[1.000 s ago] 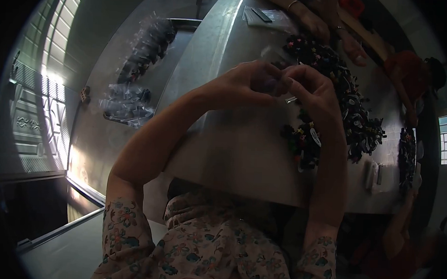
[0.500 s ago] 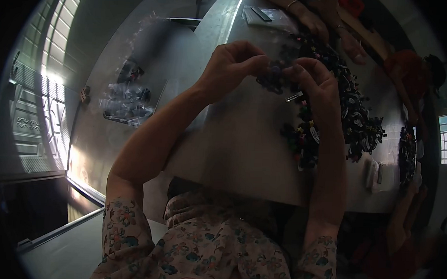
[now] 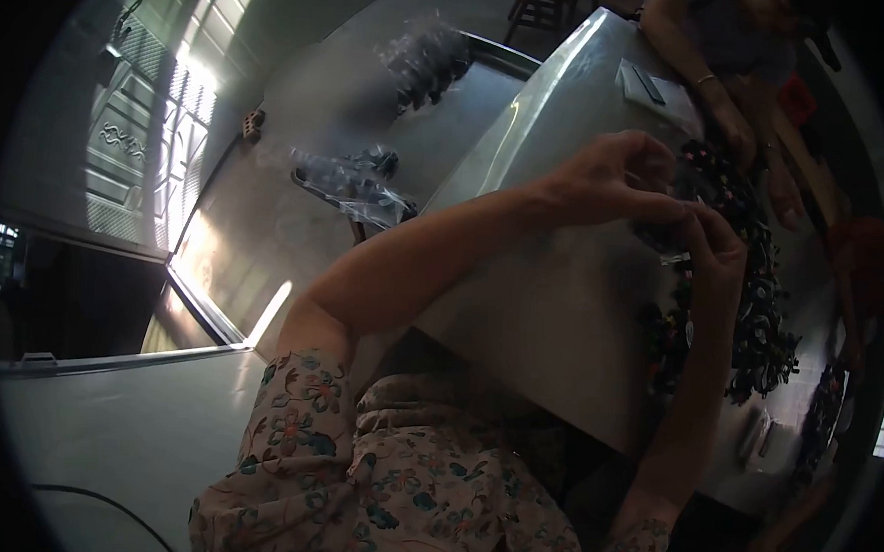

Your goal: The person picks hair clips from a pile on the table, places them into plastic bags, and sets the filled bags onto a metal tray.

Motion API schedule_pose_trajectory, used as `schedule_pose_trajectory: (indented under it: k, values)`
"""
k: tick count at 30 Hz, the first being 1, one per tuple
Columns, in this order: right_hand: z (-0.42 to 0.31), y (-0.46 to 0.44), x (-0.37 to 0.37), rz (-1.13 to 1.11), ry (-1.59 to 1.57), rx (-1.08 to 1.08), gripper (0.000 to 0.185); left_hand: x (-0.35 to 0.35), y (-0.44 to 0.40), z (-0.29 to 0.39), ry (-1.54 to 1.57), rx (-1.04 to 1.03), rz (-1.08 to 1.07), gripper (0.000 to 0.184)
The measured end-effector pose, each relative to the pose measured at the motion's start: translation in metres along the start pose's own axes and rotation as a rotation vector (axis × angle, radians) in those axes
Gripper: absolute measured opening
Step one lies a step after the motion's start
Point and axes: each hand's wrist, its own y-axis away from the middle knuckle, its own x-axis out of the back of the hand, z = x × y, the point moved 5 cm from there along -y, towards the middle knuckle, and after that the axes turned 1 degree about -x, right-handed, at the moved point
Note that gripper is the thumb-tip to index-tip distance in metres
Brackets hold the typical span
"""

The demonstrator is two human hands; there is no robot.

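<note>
My left hand (image 3: 609,190) and my right hand (image 3: 717,247) meet above the table, fingertips pinched close together. Between and just below them hangs a small dark bundle (image 3: 656,236) with a shiny bit at its lower edge; its exact kind is too dim to make out. Both hands appear closed on it, though the fingers partly hide the grip. Right behind and beside my right hand spreads a heap of small black pieces (image 3: 760,324) with coloured bits and pale tags.
On the metal table (image 3: 549,310), a clear plastic packet with a dark strip (image 3: 657,88) lies at the far side. Across from me is another person's arm (image 3: 730,126). Plastic-wrapped dark goods (image 3: 357,188) sit lower left of the table, and a small pack (image 3: 758,438) lies at right.
The view has turned left, so the table and heap now sit further right. My hands have come closer together, the fingertips now nearly touching around the dark bundle.
</note>
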Motion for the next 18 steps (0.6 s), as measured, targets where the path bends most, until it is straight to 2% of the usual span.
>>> schedule_pose_trajectory:
  k: [3,5,9,11,12,14,16,18]
  values:
    - [-0.001,0.001,-0.005,-0.035,0.055,0.006,0.019,0.005,-0.004,0.004,-0.068,-0.045,-0.067,0.031]
    - [-0.007,0.004,-0.007,-0.01,0.103,-0.039,0.019,0.008,-0.006,0.002,-0.154,0.042,-0.128,0.02]
    - [-0.004,0.003,-0.004,-0.046,0.11,-0.032,0.02,0.015,-0.007,0.019,-0.261,-0.01,-0.097,0.011]
    - [-0.001,0.001,0.003,0.024,0.135,-0.008,0.022,0.035,-0.014,0.031,-0.318,-0.174,0.006,0.011]
    - [0.0,0.0,0.005,0.021,0.13,-0.007,0.022,0.052,-0.017,0.04,-0.204,-0.186,0.063,0.012]
    - [-0.002,-0.001,0.012,0.105,0.178,0.047,0.022,0.085,-0.007,0.079,-0.123,-0.236,0.224,0.012]
    - [0.0,-0.002,0.016,0.098,0.184,0.044,0.022,0.123,0.002,0.096,-0.072,-0.293,0.405,0.009]
    - [0.001,-0.001,0.015,0.095,0.189,0.04,0.022,0.157,0.02,0.1,-0.166,-0.249,0.462,0.011]
